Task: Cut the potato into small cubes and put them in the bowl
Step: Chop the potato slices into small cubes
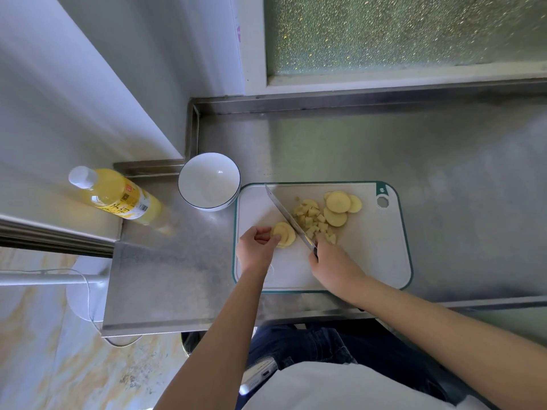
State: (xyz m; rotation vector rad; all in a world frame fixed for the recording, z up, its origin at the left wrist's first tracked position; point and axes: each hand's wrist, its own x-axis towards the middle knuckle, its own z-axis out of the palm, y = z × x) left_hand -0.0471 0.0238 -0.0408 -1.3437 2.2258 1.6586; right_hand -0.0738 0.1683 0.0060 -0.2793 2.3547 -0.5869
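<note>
Potato, head view: the potato lies in three groups on a white cutting board (370, 255) with a green rim, which rests on a steel bench (325, 143). A small stack of slices (285, 233) sits near the board's left side. A heap of small cubes (313, 223) lies at the middle. Several round slices (339, 207) overlap one another just beyond the heap, toward the board's far right.

The left hand (254, 247) has its fingers curled, and the thumb and fingertips pinch the near-left edge of the stack. The right hand (331, 261) is wrapped around the handle of a knife (285, 214). The blade runs diagonally away to the left, between the stack and the cubes, and its tip reaches the board's far-left corner.

A white bowl (228, 173) with a dark rim line stands on the bench just beside that corner. Its smooth white inner wall and base are in full view, and all the cubes are still on the board. A bottle (118, 196) of yellow liquid with a white cap stands left of the bowl. A frosted window (399, 34) rises behind the bench.
</note>
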